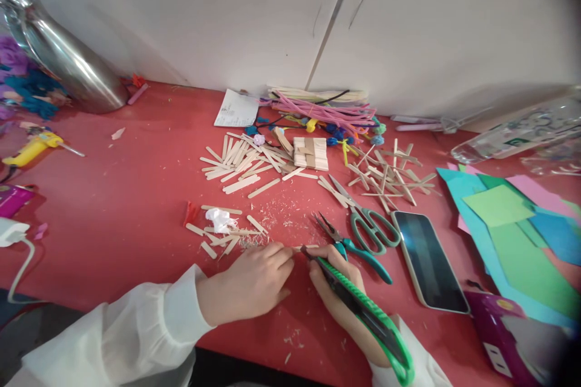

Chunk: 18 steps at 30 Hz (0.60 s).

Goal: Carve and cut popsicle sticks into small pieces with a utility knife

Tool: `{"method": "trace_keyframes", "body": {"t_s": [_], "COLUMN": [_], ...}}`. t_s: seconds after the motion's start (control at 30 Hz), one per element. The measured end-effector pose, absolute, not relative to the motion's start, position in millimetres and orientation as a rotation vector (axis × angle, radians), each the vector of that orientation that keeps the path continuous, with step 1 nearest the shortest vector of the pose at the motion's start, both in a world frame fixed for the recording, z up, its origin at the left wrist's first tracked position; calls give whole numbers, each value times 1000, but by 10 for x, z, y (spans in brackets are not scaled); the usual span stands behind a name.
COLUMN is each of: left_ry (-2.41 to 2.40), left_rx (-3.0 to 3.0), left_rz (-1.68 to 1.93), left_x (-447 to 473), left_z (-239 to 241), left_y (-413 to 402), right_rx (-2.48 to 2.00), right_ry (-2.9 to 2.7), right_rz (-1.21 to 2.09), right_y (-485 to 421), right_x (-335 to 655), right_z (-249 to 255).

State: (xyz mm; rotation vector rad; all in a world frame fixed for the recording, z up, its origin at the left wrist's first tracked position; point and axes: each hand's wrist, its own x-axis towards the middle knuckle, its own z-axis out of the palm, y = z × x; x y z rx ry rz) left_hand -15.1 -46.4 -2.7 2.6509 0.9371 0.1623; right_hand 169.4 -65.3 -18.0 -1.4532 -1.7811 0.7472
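Note:
My right hand is closed around a green and black utility knife, its tip pointing away towards my left fingers. A pale wooden craft stick shows as a sliver at the knife's tip. My left hand lies palm down with its fingers bent together against the stick's left end, which they hide. Past the left hand lie cut craft sticks, with crumpled white tissue on them. Wood shavings are scattered ahead of both hands. Pliers with teal handles lie just beyond the right hand.
Scissors and a phone lie to the right, beside coloured paper. More craft sticks and pink pipe cleaners are farther back. A steel jug and yellow glue gun stand left on the red table.

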Motion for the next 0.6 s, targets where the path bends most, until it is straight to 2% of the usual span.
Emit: {"method": "trace_keyframes", "body": {"t_s": [0.37, 0.6], "left_ry": [930, 927], "left_rx": [2668, 2696], "left_rz": [162, 141], "left_x": [-148, -150], "left_z": [-22, -18], "left_y": [-480, -489], "right_rx": [-1449, -1460], "right_ry": [-1709, -1730], "right_rz": [684, 768], "right_y": [-688, -686], "right_x": [1705, 1674], "right_z": [-173, -150]}}
